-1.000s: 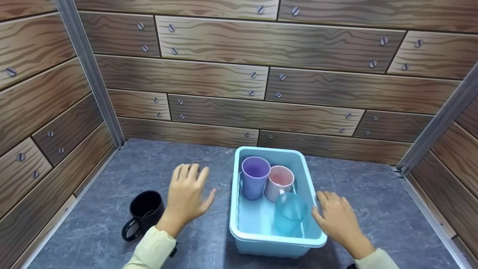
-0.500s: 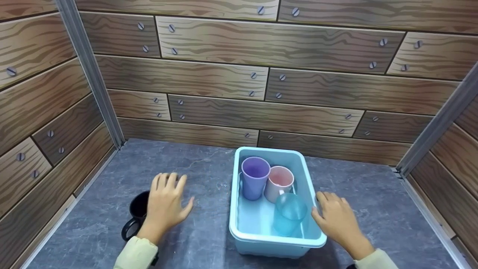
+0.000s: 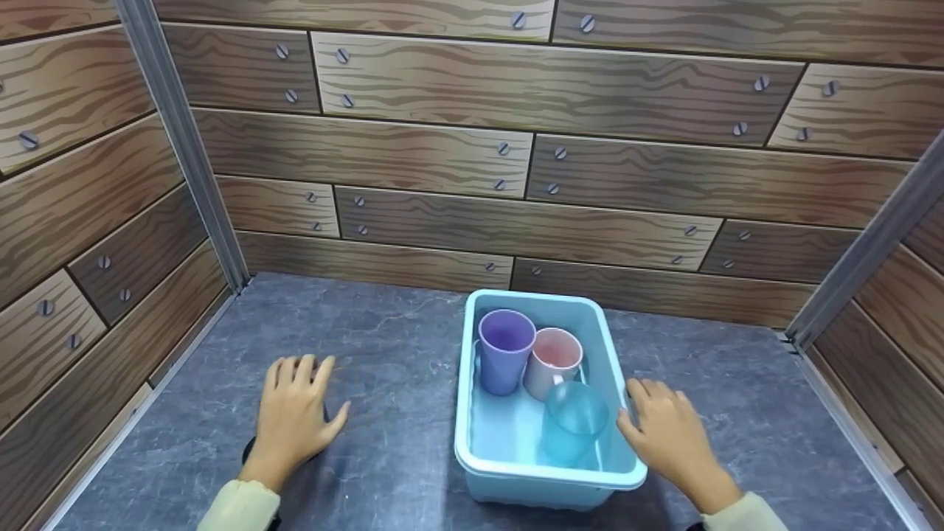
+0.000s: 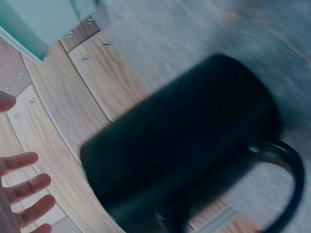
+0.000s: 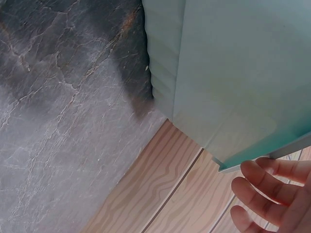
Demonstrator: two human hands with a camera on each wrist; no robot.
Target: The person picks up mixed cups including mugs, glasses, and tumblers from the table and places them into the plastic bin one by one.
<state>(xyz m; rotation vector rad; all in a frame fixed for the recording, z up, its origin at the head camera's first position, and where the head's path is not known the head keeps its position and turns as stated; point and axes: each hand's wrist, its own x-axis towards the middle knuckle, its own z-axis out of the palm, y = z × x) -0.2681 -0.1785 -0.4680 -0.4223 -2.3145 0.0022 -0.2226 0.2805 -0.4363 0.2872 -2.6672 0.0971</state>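
Note:
My left hand [image 3: 291,413] hovers over the black mug [image 4: 180,136], fingers spread and nothing in its grasp. From the head, the hand covers most of that mug; its handle shows in the left wrist view. At the right side of the light blue plastic bin [image 3: 462,413], my right hand [image 3: 671,439] has its fingertips at the rim, loosely bent. Inside the bin stand a purple tumbler [image 3: 503,365], a pink-and-white mug [image 3: 544,372] and a translucent blue cup [image 3: 574,428].
A grey marbled tabletop [image 3: 398,354] lies under everything. Wood-patterned panels [image 3: 442,155] enclose it at the back and both sides, with grey metal posts [image 3: 192,162] in the corners. The bin stands right of centre, close to the back panel.
My left hand has moved left and toward me, from beside the bin to over the black mug, now mostly covering it. The right hand and the bin have stayed in place.

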